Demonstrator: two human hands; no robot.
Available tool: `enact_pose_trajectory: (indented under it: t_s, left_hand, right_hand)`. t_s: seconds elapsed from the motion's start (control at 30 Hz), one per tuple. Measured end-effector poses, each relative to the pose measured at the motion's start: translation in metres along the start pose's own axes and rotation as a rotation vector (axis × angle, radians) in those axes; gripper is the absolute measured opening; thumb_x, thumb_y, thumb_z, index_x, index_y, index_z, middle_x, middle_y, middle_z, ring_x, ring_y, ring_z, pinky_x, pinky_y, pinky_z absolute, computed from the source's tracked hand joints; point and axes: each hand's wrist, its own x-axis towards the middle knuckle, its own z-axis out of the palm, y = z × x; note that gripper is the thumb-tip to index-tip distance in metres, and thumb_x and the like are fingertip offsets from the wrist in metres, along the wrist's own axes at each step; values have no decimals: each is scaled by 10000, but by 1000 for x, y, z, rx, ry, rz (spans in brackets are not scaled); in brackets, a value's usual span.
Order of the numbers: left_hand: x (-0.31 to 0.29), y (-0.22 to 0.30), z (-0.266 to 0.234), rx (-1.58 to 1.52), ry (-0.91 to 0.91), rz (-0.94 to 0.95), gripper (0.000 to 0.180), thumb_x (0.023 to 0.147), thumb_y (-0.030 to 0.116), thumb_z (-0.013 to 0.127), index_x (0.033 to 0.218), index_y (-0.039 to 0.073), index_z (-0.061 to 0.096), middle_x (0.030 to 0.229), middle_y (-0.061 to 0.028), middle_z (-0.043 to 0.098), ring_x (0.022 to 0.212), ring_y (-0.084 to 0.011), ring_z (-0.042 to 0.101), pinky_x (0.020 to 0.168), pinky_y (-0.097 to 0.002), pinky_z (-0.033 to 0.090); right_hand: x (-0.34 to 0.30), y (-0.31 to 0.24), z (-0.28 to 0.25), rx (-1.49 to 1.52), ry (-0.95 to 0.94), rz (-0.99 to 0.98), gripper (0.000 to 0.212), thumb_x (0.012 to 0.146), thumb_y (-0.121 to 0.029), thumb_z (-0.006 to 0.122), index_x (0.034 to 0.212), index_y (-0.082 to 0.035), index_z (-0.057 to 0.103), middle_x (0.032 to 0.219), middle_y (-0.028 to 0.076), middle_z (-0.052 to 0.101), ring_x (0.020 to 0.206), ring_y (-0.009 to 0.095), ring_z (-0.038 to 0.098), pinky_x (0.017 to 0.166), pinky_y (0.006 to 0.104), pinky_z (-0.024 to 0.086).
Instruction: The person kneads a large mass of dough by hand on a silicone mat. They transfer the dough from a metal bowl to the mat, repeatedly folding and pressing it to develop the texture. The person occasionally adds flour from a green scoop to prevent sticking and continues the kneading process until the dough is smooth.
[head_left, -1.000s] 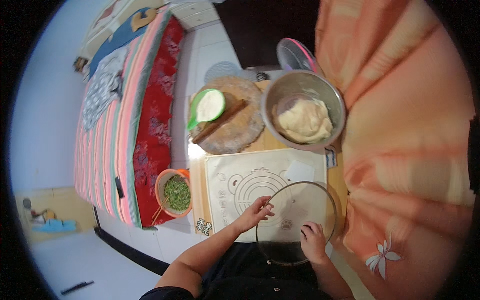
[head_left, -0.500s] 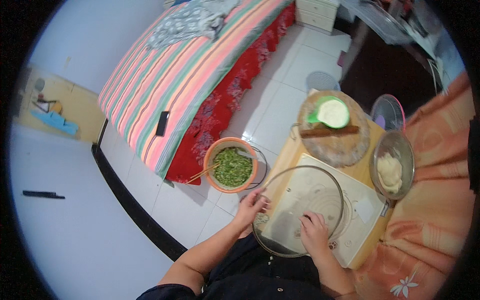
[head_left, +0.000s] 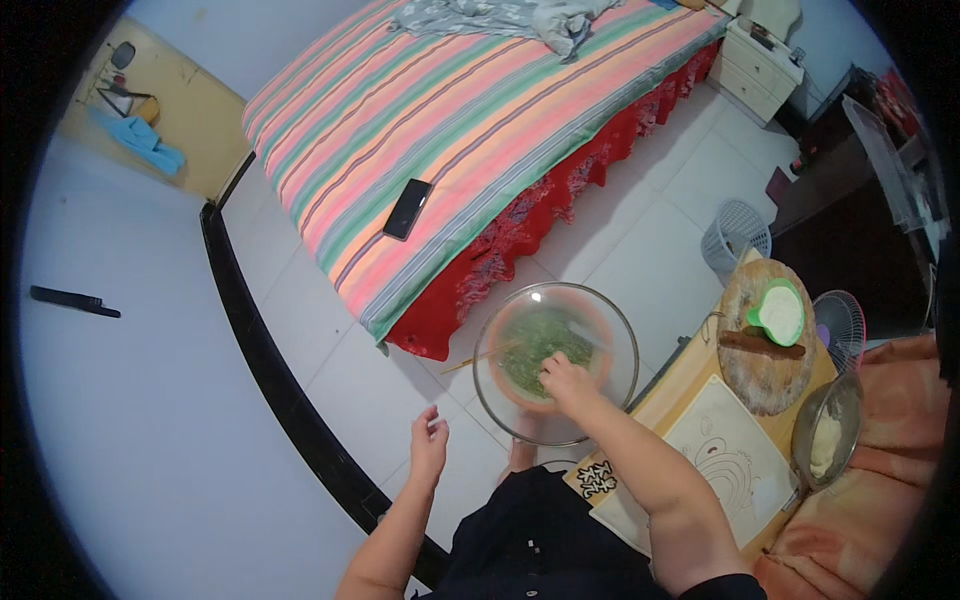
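My right hand [head_left: 566, 384] grips the middle of a round glass lid [head_left: 494, 406], its fingers hiding the knob. Through the glass show an orange-rimmed bowl [head_left: 594, 316] and the chopped green filling [head_left: 528, 350] inside it. A pair of wooden chopsticks [head_left: 462, 365] sticks out to the left past the lid's rim. Whether the lid rests on the bowl or hovers above it, I cannot tell. To the left of the lid, my left hand [head_left: 429, 446] is in the air with its fingers apart, holding nothing.
At right, a wooden table [head_left: 655, 408] bears a white patterned board [head_left: 730, 450], a round chopping board [head_left: 765, 385] with a rolling pin [head_left: 760, 344] and green cup of flour [head_left: 782, 312], and a metal bowl [head_left: 850, 415] of dough. Beyond the lid stands a striped bed [head_left: 480, 130] with a phone [head_left: 408, 209].
The lid has moved left from over the table to above the filling bowl, carried by my right hand. My left hand has let go of its rim. The view has shifted.
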Motion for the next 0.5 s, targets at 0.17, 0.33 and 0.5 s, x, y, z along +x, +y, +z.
enact_pose_trajectory:
  t_s: [0.17,0.33,0.5]
  left_hand:
    - [-4,-34,-11,-50,-10,-107,425,890,83,581,1299,13,490,1203,-132,537,940,-173,606,762,-282,498]
    - [2,-32,-11,-154,-79,-183,391,886,49,538,1274,13,505,1170,-117,551,925,-164,626,736,-280,504]
    - [18,-24,-3,-181,-154,-172,359,902,51,531,1260,23,515,1122,-101,580,939,-176,635,757,-282,509]
  right_hand:
    - [26,27,40,-119,-194,25,139,733,-79,613,845,-74,696,1063,52,562,1113,223,513,802,321,551]
    - [39,45,56,-84,-259,54,171,743,-47,605,874,-89,705,1088,30,563,1130,209,509,833,318,540]
    - [43,63,72,-108,-260,60,131,735,-47,607,828,-84,691,1064,23,551,1100,208,511,844,325,531]
